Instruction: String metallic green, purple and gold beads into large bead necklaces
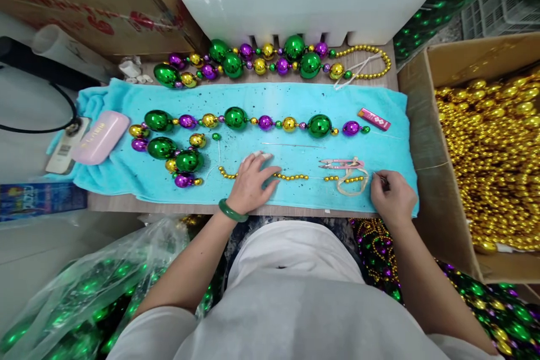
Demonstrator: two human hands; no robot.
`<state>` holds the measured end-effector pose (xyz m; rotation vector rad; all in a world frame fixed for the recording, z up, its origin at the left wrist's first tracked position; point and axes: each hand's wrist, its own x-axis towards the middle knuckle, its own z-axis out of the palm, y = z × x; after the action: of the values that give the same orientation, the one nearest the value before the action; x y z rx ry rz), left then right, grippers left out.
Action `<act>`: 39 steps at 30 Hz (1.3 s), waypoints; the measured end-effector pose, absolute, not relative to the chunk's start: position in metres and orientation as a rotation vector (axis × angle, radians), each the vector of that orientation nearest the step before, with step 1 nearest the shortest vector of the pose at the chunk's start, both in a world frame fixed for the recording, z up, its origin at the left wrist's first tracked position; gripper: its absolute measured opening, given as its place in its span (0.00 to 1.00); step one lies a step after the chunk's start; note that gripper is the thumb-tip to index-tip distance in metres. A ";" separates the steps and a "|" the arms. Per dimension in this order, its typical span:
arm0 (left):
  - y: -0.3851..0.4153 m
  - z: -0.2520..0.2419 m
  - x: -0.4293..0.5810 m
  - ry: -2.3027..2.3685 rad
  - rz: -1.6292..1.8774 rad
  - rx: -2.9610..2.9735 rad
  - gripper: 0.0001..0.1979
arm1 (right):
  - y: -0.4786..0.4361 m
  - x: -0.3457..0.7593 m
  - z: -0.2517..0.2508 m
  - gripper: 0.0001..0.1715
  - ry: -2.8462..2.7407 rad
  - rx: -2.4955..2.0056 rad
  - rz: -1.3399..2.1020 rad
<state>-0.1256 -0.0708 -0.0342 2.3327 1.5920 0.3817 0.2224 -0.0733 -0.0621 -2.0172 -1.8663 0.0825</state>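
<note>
My left hand (253,183) lies with its fingers spread on the towel, over a row of small gold beads (292,177) on a thin thread. Further right, more gold beads of the row sit beside a loop of pale cord (352,184) and pink-handled snips (341,164). At the towel's right end my right hand (393,196) is closed in a pinch; what is between its fingertips is too small to make out. A strand of large green, purple and gold beads (235,118) curves along the towel. A long thin needle (293,145) rests below it.
A turquoise towel (253,95) covers the table. Behind it lies another bead necklace (294,46) against a white foam box (312,0). A carton of gold beads (422,180) stands at the right. On the left are a pink case (102,138) and a phone (63,160).
</note>
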 end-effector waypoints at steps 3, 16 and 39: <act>-0.069 -0.035 -0.121 1.583 0.384 2.331 0.12 | -0.074 0.222 -0.062 0.11 -1.849 -2.024 0.075; -0.069 -0.031 -0.113 1.575 0.382 2.313 0.13 | -0.075 0.222 -0.063 0.11 -1.853 -2.018 0.101; -0.056 -0.032 -0.083 1.486 0.353 2.368 0.10 | -0.074 0.221 -0.060 0.11 -1.856 -2.013 0.140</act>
<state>-0.0828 -0.0561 -0.0316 2.3678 1.4862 0.3528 0.2214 -0.0742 -0.0597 -2.0134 -1.8556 0.1401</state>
